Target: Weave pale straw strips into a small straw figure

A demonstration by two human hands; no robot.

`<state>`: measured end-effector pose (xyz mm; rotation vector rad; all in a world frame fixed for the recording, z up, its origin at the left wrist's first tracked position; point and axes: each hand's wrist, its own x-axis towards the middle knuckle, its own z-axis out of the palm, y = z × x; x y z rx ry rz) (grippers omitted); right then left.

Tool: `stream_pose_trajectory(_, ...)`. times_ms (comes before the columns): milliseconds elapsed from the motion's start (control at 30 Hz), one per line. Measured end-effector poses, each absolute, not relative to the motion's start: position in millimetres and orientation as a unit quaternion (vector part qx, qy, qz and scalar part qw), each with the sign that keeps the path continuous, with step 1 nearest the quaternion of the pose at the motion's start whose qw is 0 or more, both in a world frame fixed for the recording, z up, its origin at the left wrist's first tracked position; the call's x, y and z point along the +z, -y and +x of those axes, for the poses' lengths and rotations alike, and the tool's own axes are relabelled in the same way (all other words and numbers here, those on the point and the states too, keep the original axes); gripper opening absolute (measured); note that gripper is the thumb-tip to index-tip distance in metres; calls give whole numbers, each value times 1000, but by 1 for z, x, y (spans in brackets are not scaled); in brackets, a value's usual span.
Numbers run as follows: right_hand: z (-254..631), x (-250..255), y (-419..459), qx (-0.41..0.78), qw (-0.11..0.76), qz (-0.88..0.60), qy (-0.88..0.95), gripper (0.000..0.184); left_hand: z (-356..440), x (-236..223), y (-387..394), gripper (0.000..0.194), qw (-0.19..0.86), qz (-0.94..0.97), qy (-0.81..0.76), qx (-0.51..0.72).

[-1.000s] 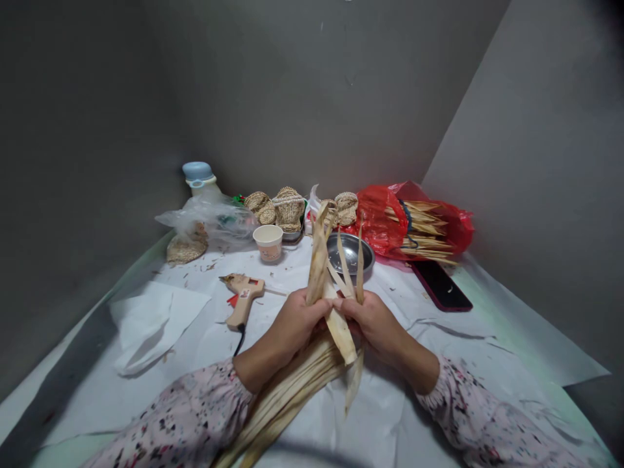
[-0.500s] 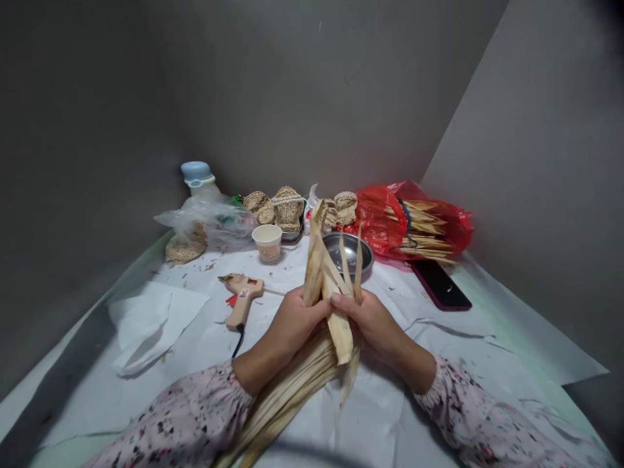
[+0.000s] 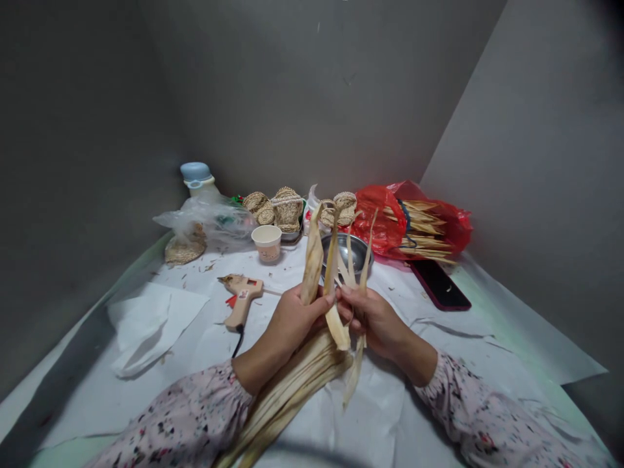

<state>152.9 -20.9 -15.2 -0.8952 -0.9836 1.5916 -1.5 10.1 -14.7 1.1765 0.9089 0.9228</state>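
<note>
My left hand [image 3: 301, 318] is closed around pale dried corn husks [image 3: 312, 266], whose pointed tips stick up past the fingers. A narrower husk piece [image 3: 337, 328] is pinched under the left thumb and hangs down in front. Close beside it, my right hand [image 3: 375, 318] pinches thin husk strips [image 3: 365, 263] that fan upward and trail below the palm. Some fingertips between the two hands are partly hidden. Under my left forearm lies a long bundle of husks [image 3: 292, 396], running toward the near edge of the table.
A glue gun [image 3: 241, 296], a paper cup [image 3: 267, 244] and a metal bowl [image 3: 363, 253] stand past my hands. At the right are a red bag [image 3: 377, 224] of husks and a phone [image 3: 441, 285]. Woven pieces [image 3: 287, 211] and a blue-lidded bottle [image 3: 196, 175] line the back.
The wide husk between my hands has parted into narrower pieces. My right hand has shifted slightly right with its strips, and the gap between the husk tips is wider.
</note>
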Motion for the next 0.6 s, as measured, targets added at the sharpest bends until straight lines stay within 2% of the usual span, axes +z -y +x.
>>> stream_pose_trajectory(100, 155, -15, 20, 659, 516, -364, 409, 34, -2, -15, -11, 24, 614, 521, -432, 406)
stream_pose_trajectory(233, 157, 0, 23, 650, 581, -318, 372, 30, -2, -16, -13, 22, 585, 524, -474, 399)
stream_pose_trajectory(367, 161, 29, 33, 640, 620, -248, 381, 28, -2, -14, -12, 21, 589, 520, -476, 395)
stream_pose_trajectory(600, 176, 78, 63, 571, 675, -221, 411, 28, -4, -17, -12, 17, 611, 499, -477, 387)
